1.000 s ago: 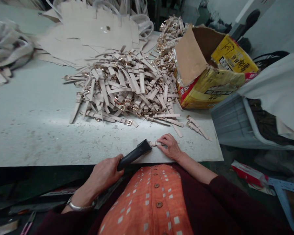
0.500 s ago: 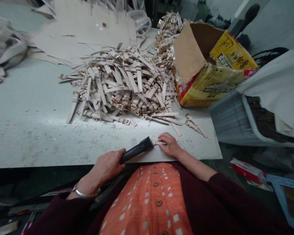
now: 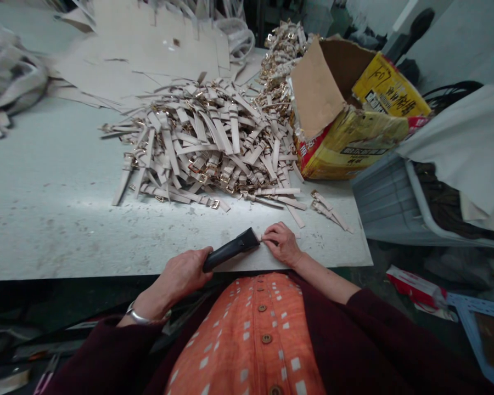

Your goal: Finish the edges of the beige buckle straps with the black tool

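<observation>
Strap (image 3: 298, 237) mostly hidden by the right hand (image 3: 282, 244)

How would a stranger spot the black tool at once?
Find the pale table, then the heap of buckled straps on it. Between that heap and the orange shirt, the left hand grips the tool; its black, flared body stands out from the pale straps.

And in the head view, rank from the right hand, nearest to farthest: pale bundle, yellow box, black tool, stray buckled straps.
1. Black tool, left of the right hand.
2. Stray buckled straps, beyond it, to the right.
3. Yellow box, farther back on the right.
4. Pale bundle, far left.
</observation>
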Demonstrator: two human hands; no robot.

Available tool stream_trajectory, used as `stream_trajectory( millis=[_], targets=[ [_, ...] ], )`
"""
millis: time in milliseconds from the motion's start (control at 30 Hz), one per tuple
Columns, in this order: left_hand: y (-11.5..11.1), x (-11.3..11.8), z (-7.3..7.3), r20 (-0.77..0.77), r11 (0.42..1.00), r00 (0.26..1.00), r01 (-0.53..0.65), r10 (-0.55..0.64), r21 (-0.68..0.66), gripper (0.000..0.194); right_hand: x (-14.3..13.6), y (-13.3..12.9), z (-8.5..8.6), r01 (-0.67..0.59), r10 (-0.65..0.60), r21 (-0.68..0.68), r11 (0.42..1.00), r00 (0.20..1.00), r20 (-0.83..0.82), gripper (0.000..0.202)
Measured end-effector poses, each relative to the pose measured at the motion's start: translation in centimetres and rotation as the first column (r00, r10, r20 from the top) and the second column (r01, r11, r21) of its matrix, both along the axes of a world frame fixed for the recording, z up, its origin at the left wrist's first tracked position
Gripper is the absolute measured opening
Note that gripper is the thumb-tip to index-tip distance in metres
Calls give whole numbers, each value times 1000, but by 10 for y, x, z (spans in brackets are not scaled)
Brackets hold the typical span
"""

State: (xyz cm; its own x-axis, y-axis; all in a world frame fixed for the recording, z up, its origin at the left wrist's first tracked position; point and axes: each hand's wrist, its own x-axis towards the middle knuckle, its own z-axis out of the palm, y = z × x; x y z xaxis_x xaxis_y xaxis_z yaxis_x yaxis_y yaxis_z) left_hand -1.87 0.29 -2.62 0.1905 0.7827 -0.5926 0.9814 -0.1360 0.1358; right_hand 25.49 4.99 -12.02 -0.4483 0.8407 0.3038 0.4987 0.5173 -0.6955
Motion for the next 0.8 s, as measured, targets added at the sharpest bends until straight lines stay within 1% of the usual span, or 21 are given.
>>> stream_trajectory(
  millis=[100,200,333,433,500,567,700,800],
  targets=[
    [-2,-4,0,-31,1000,1000,5,-5,4,35,-2,-1,2,-1,2,-20,1000,1000,19,11],
    [-2,-2,1,-40,1000,999,22,-21,14,33,-4,1,8,-32,36,-52,998,997,69,10],
    [-3,6,0,-22,1000,1000,0,1,19,30,0,5,16,-141,147,-58,988,983,110,9],
    [-5,7,0,-20,999,999,-36,36,17,30,7,6,18,-204,208,-62,977,977,55,13],
    [-8,6,3,-30,998,998,-58,58,16,30,11,5,18,-198,199,-71,978,980,12,16],
    [-10,5,9,-52,997,996,-70,71,16,31,12,3,17,-171,172,-74,982,985,2,20],
    [-13,8,24,-87,999,995,-44,45,14,28,10,-2,16,-98,102,-50,994,992,72,20],
    [-11,18,32,-98,1000,995,-10,11,5,29,9,-5,17,-19,24,-41,999,991,132,18]
  ],
)
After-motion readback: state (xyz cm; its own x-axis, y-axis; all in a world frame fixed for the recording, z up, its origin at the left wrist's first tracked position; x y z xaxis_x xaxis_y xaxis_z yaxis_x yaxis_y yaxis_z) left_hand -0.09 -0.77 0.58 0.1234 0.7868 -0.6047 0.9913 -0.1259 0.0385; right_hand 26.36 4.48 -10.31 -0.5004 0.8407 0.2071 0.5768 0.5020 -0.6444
